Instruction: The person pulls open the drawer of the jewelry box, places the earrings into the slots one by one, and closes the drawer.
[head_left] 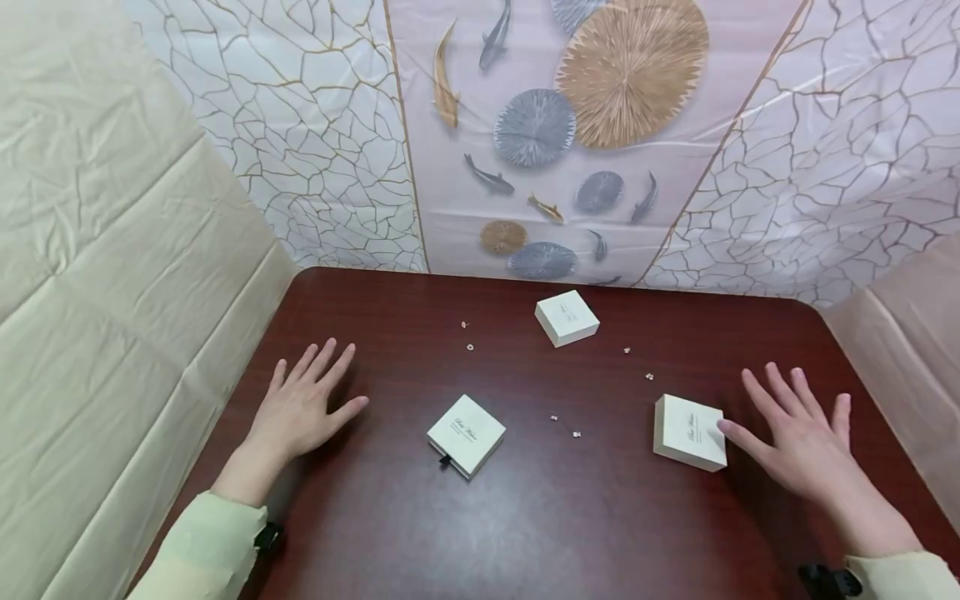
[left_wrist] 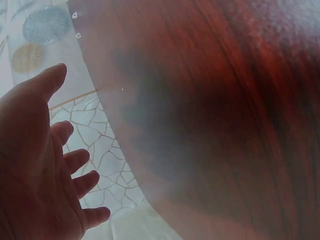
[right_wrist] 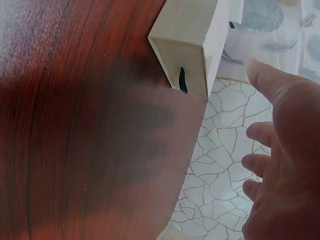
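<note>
My left hand (head_left: 300, 408) hovers over the left side of the table with straight, spread fingers and holds nothing. The nearest small box to it is a white one (head_left: 467, 435) with printed lettering and a black ribbon tab. On the right, my right hand (head_left: 806, 442) is also spread and holds nothing. Its thumb overlaps the edge of another white box (head_left: 688, 433) in the head view; the right wrist view shows the thumb (right_wrist: 265, 75) apart from that box (right_wrist: 187, 45). A third white box (head_left: 567, 318) sits farther back.
Tiny pale pieces, too small to identify, lie in pairs: back left (head_left: 470, 347), centre (head_left: 577, 434) and right (head_left: 649, 377). The dark red-brown table (head_left: 390, 533) meets a patterned cloth (head_left: 337, 167) at the back. Cream fabric (head_left: 150, 250) hangs at the left side.
</note>
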